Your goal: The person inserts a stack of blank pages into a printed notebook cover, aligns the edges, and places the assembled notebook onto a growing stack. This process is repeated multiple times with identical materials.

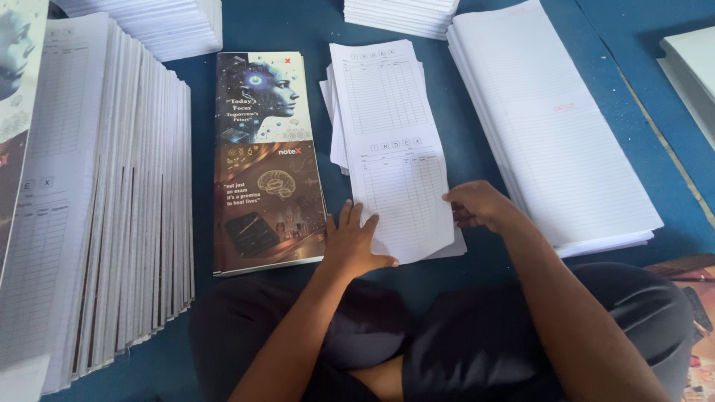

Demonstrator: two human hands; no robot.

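The index sheet (pixel 395 156) is white, printed with pale grey ruled grids. The printed cover (pixel 267 160) is cream and dark blue above, deep brown with gold figures below. The ruled paper stack (pixel 547 134) is white with faint lines. The cloth (pixel 298 22) beneath is blue.

A deep blue cloth-like floor covering (pixel 298 26) fills the whole view from the head camera — flat, matte, with slight creases. A thin pale seam or line (pixel 663 141) runs diagonally across it at the right side. Soft, even daylight falls from above, casting only faint shadows beside the stacks — no hard glare. At the lower right corner a patterned orange and brown edge (pixel 696 275) lies on the blue. No walls or windows show.
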